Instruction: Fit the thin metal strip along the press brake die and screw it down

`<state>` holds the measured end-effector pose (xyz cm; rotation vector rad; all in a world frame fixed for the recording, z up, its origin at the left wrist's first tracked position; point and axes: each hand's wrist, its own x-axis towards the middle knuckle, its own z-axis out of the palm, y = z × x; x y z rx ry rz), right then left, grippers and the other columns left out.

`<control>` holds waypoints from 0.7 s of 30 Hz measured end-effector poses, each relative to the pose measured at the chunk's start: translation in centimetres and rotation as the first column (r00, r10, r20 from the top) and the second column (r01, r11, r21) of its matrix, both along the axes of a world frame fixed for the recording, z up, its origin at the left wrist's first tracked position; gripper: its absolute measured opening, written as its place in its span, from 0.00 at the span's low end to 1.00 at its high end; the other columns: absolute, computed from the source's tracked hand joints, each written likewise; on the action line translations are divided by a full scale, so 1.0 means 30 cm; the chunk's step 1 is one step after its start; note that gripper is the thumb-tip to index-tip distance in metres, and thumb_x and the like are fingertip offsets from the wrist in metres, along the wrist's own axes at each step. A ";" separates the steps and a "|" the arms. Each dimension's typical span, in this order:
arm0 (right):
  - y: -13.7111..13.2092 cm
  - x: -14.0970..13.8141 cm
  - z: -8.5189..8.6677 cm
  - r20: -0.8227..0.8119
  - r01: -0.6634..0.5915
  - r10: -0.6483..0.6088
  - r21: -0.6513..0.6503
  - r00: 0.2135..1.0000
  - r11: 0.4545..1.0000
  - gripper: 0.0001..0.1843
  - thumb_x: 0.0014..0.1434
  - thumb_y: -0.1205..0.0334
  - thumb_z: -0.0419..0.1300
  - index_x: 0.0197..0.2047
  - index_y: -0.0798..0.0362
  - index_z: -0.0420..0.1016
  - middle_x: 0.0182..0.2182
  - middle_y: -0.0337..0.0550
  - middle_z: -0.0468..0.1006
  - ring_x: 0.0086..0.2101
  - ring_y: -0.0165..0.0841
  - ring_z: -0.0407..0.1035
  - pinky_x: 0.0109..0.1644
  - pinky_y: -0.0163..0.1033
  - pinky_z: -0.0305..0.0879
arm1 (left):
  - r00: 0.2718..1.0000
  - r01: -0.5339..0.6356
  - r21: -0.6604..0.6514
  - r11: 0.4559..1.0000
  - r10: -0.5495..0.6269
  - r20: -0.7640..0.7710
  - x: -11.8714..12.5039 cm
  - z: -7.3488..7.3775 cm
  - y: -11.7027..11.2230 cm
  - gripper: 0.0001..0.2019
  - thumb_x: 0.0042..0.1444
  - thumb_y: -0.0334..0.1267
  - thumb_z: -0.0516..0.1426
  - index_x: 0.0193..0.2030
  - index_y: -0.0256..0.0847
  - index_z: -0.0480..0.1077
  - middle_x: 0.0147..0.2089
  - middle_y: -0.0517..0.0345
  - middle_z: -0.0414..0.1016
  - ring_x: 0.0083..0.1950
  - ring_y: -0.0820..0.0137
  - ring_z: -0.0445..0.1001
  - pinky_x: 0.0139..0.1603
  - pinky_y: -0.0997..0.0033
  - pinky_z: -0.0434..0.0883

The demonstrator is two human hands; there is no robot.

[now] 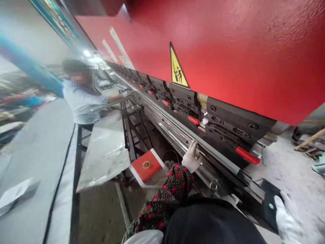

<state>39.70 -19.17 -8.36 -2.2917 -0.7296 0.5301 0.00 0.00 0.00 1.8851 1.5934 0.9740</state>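
Observation:
My left hand [192, 158], in a white glove, lies with its fingers stretched out on the long grooved metal bed [175, 131] of a red press brake. It holds nothing. At the lower right, my gloved right hand [286, 217] is beside the black end block [269, 203], which has a small green dot. Its fingers are extended and slightly apart, next to the block's edge; whether they press on it I cannot tell. Above the bed hangs a row of dark tool clamps [228, 125] with red levers [247, 155].
A yellow warning triangle [178, 69] marks the red machine body [241, 51]. Farther left, a co-worker [82, 98] reaches toward the bed. Sheet metal [106, 149] rests on a dark frame nearby. A red panel with a yellow ring [146, 164] is left of my sleeve.

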 end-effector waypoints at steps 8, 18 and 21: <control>-0.003 0.020 -0.029 -0.024 0.043 -0.043 0.028 0.999 0.999 0.48 0.52 0.20 0.47 0.70 0.33 0.67 0.76 0.33 0.55 0.74 0.39 0.49 0.78 0.37 0.38 | 0.999 -0.021 -0.052 0.998 0.020 -0.033 0.012 0.016 -0.005 0.41 0.54 0.36 0.60 0.75 0.47 0.58 0.82 0.56 0.50 0.70 0.62 0.71 0.68 0.62 0.72; -0.003 0.027 -0.073 -0.055 0.075 -0.068 0.140 0.996 0.987 0.39 0.50 0.22 0.53 0.65 0.16 0.68 0.74 0.22 0.58 0.74 0.37 0.50 0.74 0.33 0.38 | 0.997 -0.032 -0.044 0.999 0.029 -0.071 0.014 0.037 -0.004 0.41 0.55 0.36 0.60 0.76 0.49 0.58 0.81 0.57 0.51 0.74 0.61 0.66 0.72 0.61 0.70; -0.004 0.027 -0.089 -0.045 0.077 -0.069 0.179 0.997 0.981 0.36 0.50 0.23 0.54 0.63 0.11 0.69 0.74 0.20 0.58 0.73 0.36 0.50 0.74 0.33 0.40 | 0.997 -0.044 -0.028 0.999 0.042 -0.065 0.015 0.034 -0.006 0.40 0.55 0.35 0.60 0.76 0.51 0.58 0.81 0.58 0.53 0.73 0.62 0.68 0.71 0.63 0.70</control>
